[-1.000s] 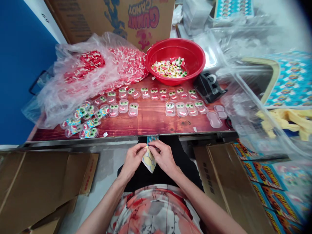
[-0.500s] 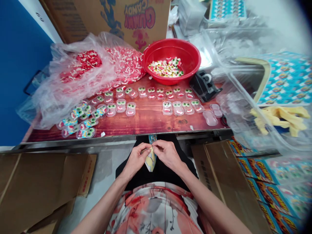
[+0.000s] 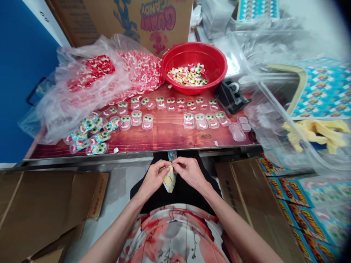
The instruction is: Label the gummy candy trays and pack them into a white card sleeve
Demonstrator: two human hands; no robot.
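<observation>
Over my lap, just below the table's front edge, both hands meet at a narrow sticker strip (image 3: 169, 182). Its lower end is pale yellow with wavy outlines, and a blue printed part shows above the fingers. My left hand (image 3: 157, 177) pinches it from the left with thumb and forefinger. From the right, the closed fingertips of my right hand (image 3: 189, 171) grip it at the same spot; the exact point of contact is hidden. On the table in front lie small clear blister packs (image 3: 147, 122) with green-eyed, red-lipped candy faces.
A red bowl (image 3: 219, 69) of candy pieces stands at the back, beside a plastic bag (image 3: 90, 98) of red-and-white candies. Blue-labelled packs (image 3: 100, 148) are piled left. A black tape dispenser (image 3: 231, 96), clear bin (image 3: 276, 106) and yellow gloves (image 3: 315, 131) are right. Cardboard boxes (image 3: 52, 208) flank my legs.
The view has shifted very slightly. Both hands keep their pinch on the sticker strip with almost no visible movement.
</observation>
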